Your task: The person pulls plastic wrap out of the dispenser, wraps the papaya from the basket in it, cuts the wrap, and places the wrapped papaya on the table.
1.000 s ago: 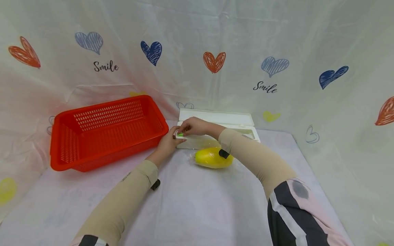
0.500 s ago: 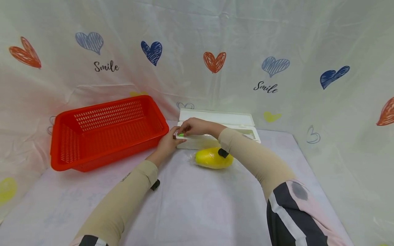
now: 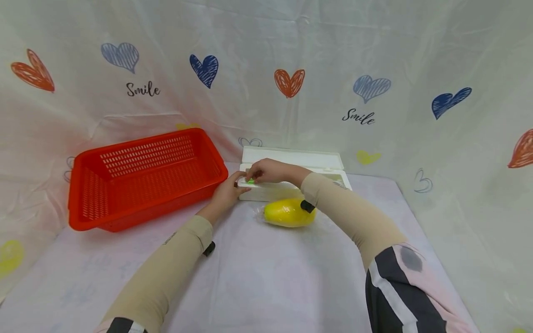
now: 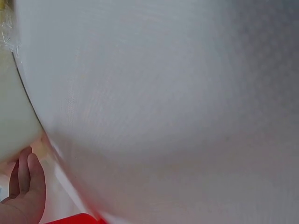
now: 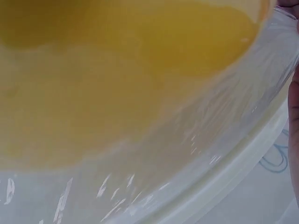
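A white cling film dispenser [image 3: 270,192] lies at the back middle of the table, its lid [image 3: 300,157] raised. My left hand [image 3: 226,190] grips its left end, the thumb along the front. In the left wrist view, this hand's fingers [image 4: 35,175] lie against the box end. My right hand [image 3: 268,171] pinches a small green slider [image 3: 251,181] on the dispenser's front edge, near the left end. Right in front lies a yellow oblong fruit [image 3: 287,213], wrapped in clear film. Cling film [image 5: 243,88] is stretched along the edge in the right wrist view.
A red perforated basket [image 3: 145,203] stands at the left, close to my left hand. The table bears a white cloth [image 3: 266,277]. Behind hangs a white curtain [image 3: 250,111] printed with hearts.
My right hand and the green slider have shifted slightly right along the dispenser's edge. The left hand, fruit and basket stay nearly where they were.
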`<move>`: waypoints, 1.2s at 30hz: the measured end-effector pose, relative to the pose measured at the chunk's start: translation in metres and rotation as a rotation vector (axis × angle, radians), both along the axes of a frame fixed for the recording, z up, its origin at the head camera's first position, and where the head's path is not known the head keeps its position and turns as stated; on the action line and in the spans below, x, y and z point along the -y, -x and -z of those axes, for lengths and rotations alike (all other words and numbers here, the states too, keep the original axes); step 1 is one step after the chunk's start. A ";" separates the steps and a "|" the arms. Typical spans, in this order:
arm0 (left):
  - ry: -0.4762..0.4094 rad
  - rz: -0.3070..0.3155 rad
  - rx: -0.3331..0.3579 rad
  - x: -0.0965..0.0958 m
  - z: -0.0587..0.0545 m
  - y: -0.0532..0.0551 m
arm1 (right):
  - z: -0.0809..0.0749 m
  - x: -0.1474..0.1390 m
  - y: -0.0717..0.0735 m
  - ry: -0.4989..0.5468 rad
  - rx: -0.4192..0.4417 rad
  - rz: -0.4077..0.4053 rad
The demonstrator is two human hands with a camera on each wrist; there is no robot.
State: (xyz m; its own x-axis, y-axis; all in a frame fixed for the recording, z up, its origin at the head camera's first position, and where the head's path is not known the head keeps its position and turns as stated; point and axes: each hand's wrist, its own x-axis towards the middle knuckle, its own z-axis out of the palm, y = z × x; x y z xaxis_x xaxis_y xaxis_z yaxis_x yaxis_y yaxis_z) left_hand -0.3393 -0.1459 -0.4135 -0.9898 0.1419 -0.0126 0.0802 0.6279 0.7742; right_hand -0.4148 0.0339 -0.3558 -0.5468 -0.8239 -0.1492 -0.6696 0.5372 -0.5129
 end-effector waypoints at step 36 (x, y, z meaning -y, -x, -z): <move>0.006 0.070 0.089 0.005 -0.001 0.001 | 0.006 -0.122 -0.031 -0.009 -0.134 0.161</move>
